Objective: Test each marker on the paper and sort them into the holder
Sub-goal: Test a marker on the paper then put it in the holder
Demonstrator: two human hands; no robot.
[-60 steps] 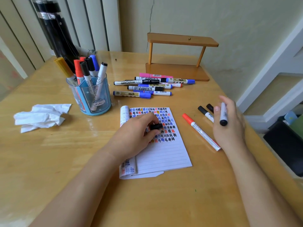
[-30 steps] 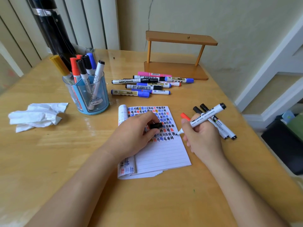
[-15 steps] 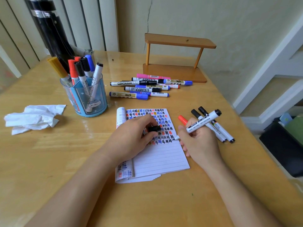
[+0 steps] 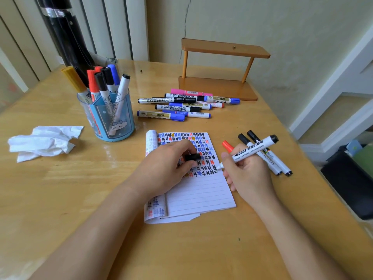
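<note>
Two hands work over the notepad [image 4: 197,197]. The right hand [image 4: 248,174] grips a white marker [image 4: 252,150] in curled fingers, its tip touching the page near the right edge, among coloured marks. The left hand [image 4: 165,168] rests on the page, pinching a black cap [image 4: 192,157]. The holder [image 4: 128,120] stands beyond, near a pile of markers [image 4: 181,106].

The white lined notepad [image 4: 201,195] is lying on the tan wooden worktop [image 4: 80,188]; the round blue plastic holder [image 4: 113,120] is standing behind-left of it, a heap of capped markers [image 4: 181,107] lying directly behind.
</note>
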